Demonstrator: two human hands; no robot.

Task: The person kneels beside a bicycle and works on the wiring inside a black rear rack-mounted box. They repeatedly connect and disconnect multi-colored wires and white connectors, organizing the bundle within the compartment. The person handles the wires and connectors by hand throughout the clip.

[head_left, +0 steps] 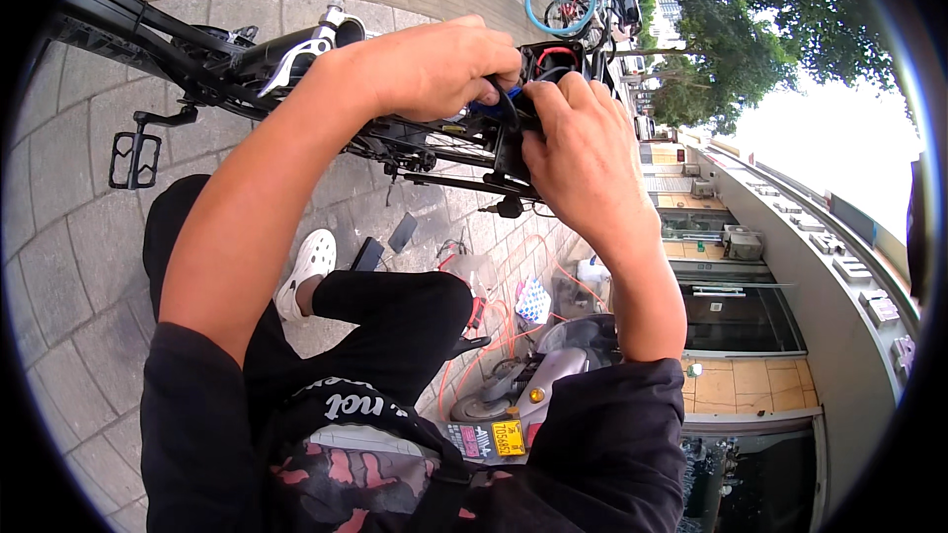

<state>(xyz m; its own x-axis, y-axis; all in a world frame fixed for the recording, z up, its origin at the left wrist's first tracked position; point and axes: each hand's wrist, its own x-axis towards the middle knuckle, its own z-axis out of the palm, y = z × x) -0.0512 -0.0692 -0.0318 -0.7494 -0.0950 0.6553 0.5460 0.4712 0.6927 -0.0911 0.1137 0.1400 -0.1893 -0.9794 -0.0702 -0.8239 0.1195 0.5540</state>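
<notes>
1. Bike [259,61]: black, placed across the upper part of the view, above the paving [74,271]; its pedal [135,160] was seen at the left.
2. Cable [509,111]: black, bent; located on the bike, between the two hands, with a blue part [484,109] just beside it.
3. Left hand [439,69]: brought in over the bike from the left. Its fingers were curled, thumb and forefinger drawn nearly together, and the cable appeared to be pinched at their tips.
4. Right hand [583,143]: set just beside the left, fingers bent over black parts of the bike. Whether anything was gripped could not be told, the contact being hidden.
5. Step in hand: judged to be close handwork on the cable, both hands being engaged at one spot.
6. Next move: judged to call for a steady pinch by the left fingers, with the bike's parts braced by the right and the cable kept from being kinked.
7. Surroundings: a scooter [555,380] and an orange cord [506,321] were noted below the bike.
</notes>
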